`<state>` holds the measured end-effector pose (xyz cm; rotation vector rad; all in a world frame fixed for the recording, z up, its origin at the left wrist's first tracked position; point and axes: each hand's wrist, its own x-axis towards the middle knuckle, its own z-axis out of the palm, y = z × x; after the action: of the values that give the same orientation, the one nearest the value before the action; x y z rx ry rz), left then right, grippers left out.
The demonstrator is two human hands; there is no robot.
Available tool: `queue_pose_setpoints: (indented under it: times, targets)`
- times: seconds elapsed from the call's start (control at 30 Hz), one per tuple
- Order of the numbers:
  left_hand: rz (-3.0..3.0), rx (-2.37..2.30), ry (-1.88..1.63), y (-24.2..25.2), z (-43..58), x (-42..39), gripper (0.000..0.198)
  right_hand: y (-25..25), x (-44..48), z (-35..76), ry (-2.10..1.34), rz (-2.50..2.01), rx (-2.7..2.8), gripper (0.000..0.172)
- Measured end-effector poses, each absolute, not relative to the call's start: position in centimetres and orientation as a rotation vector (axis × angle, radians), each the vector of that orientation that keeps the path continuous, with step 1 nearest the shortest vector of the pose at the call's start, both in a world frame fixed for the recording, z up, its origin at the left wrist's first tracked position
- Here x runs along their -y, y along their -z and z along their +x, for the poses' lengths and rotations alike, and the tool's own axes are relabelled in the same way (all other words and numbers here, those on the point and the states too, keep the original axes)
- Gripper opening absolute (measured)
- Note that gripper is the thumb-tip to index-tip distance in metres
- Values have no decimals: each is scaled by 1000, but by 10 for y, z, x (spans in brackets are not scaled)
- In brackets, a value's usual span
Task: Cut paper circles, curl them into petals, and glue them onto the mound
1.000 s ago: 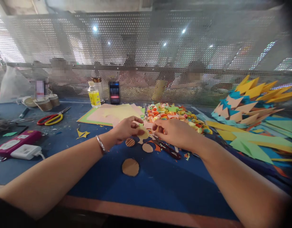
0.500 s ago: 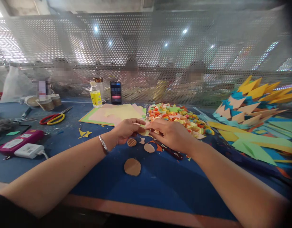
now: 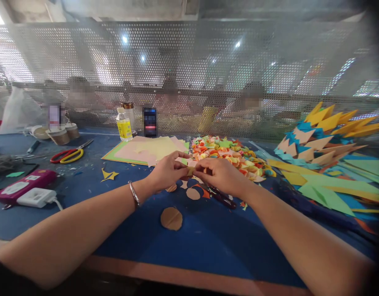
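Note:
Between my fingertips is a small yellowish piece of paper (image 3: 190,170), partly hidden by the fingers. My left hand (image 3: 170,169) pinches its left side, and my right hand (image 3: 218,174) pinches its right side. Just below the hands lie a pale round disc (image 3: 193,193) and a striped cardboard disc (image 3: 171,188), the latter partly covered by my left hand. Nearer to me a larger brown cardboard disc (image 3: 171,218) rests flat on the blue table (image 3: 207,250). Dark-handled scissors (image 3: 223,199) lie under my right hand, their blades mostly hidden.
Behind my hands are stacked paper sheets (image 3: 136,150) and a heap of curled paper pieces (image 3: 232,154). Red-and-yellow-handled scissors (image 3: 67,155), a purple box (image 3: 26,187) and a white charger (image 3: 37,196) lie left. A spiky folded-paper piece (image 3: 318,139) and paper strips (image 3: 327,189) occupy the right.
My fingers have shifted around the paper piece, which now looks smaller and more folded or curled. My left hand's thumb has moved in toward the right hand. The view has tilted slightly.

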<state>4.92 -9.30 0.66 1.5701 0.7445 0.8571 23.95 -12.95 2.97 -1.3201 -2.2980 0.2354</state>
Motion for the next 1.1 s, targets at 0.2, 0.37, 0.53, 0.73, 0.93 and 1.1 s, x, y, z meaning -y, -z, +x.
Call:
queue_pose_setpoints:
  times: [0.2,0.37,0.53,0.73,0.93,1.1]
  targets:
    - [1892,-756,-863,-7,46,96,55,-26,126,240,-260,-1350,2263,22]
    - [2019,-772,-902,-8,46,97,48,-22,124,240,-252,-1343,2231,20]
    - [2060,-788,-915,-10,45,94,45,-21,124,239,-245,-1332,2208,23]
    - [2039,-790,-896,-10,44,94,42,-20,124,239,-266,-1307,2193,22]
    - [2020,-791,-918,-12,44,95,38,-22,126,237,-249,-1351,2149,29]
    - [2000,-741,-976,-11,45,96,34,-22,126,237,-364,-1301,2137,28]
